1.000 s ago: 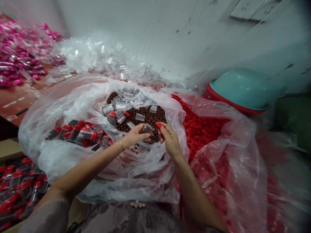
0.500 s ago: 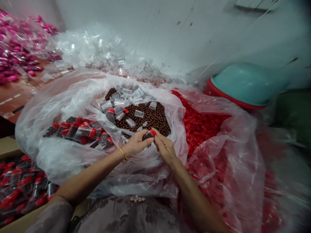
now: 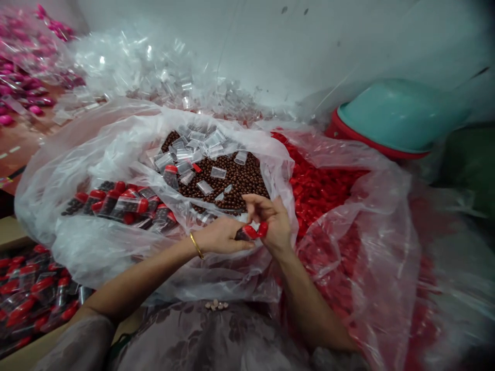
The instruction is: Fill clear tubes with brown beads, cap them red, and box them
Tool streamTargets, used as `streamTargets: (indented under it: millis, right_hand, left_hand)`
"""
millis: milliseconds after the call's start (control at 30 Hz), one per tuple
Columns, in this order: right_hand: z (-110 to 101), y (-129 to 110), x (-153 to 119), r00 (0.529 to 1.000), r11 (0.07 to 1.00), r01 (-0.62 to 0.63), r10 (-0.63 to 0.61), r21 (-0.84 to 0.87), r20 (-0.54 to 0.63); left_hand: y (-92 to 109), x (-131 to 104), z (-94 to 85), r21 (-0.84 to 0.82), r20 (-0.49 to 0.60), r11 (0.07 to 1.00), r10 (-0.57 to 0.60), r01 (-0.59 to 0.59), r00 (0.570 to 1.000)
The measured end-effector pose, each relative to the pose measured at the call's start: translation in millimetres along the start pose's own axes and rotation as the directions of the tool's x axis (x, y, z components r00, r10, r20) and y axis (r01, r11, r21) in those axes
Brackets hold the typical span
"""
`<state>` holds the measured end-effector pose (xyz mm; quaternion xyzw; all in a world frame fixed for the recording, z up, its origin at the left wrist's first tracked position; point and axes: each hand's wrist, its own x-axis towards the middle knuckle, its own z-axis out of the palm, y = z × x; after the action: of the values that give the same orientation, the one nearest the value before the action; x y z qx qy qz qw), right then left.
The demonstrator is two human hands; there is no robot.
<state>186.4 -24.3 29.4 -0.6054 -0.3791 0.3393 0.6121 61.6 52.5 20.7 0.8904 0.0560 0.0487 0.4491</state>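
Note:
My left hand (image 3: pixel 222 235) is closed around a small clear plastic bottle (image 3: pixel 243 234) of dark balls, its red top pointing right. Close beside that top, a loose red cap (image 3: pixel 262 229) sits against the palm of my right hand (image 3: pixel 276 224), held low in the hand. Thumb and forefinger of the right hand reach up and left, apart from the bottle. Both hands are over the near edge of a clear plastic sheet (image 3: pixel 232 281). Beyond them lies a heap of brown balls (image 3: pixel 247 178) with empty clear containers (image 3: pixel 218 172) scattered on top.
Filled red-capped bottles (image 3: pixel 127 203) lie at left on the sheet, and more fill a carton (image 3: pixel 15 229) at lower left. A bag of red caps (image 3: pixel 325 190) is at right. Behind are clear containers (image 3: pixel 154 77), pink-capped items (image 3: pixel 27 87) and a teal basin (image 3: pixel 402 118).
My right hand has drawn away from the bottle's top and turned, showing a red cap in its palm. The left hand has moved slightly down and right, keeping the bottle. The view has shifted slightly.

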Motion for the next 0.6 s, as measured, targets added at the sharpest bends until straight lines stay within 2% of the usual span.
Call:
streamTargets:
  millis: [33,100,200,300,400,467,533,600]
  right_hand:
    - [4.6,3.2,1.0,0.996,0.998,-0.046,0.044,0.031,0.073]
    - [10.2,7.5,0.8,0.975,0.998,-0.064,0.066,-0.018,0.211]
    - [9.4,5.3,-3.8,0.943,0.979,0.058,0.010,-0.193,0.333]
    - [5.5,-1.2,-8.6,0.925,0.869,0.254,-0.089,-0.425,0.370]
    - [9.1,0.5,-12.2,0.929,0.743,0.312,-0.109,-0.592,0.353]
    - [15.2,6.0,-13.4,0.923,0.777,0.300,-0.092,-0.553,0.372]
    - [18.1,10.0,-12.4,0.920,0.879,0.261,-0.102,-0.398,0.378]
    - [9.9,9.7,-7.7,0.940,0.932,0.237,-0.149,-0.274,0.308]
  left_hand:
    - [2.3,-0.1,1.1,0.052,-0.004,0.999,-0.012,0.013,1.000]
    - [6.9,-1.3,3.4,0.134,-0.016,0.990,-0.048,0.050,0.999]
    - [11.9,-3.7,8.3,0.234,-0.043,0.963,-0.123,0.130,0.991]
    - [9.7,-5.0,17.2,0.273,-0.082,0.945,-0.164,0.180,0.983]
    - [2.5,-5.5,26.2,0.271,-0.119,0.948,-0.139,0.167,0.983]
    - [-0.4,-7.6,27.5,0.298,-0.110,0.941,-0.134,0.161,0.985]
    - [-0.1,-14.5,22.1,0.332,-0.097,0.927,-0.150,0.174,0.984]
    - [1.1,-29.4,8.8,0.341,-0.140,0.921,-0.147,0.187,0.979]
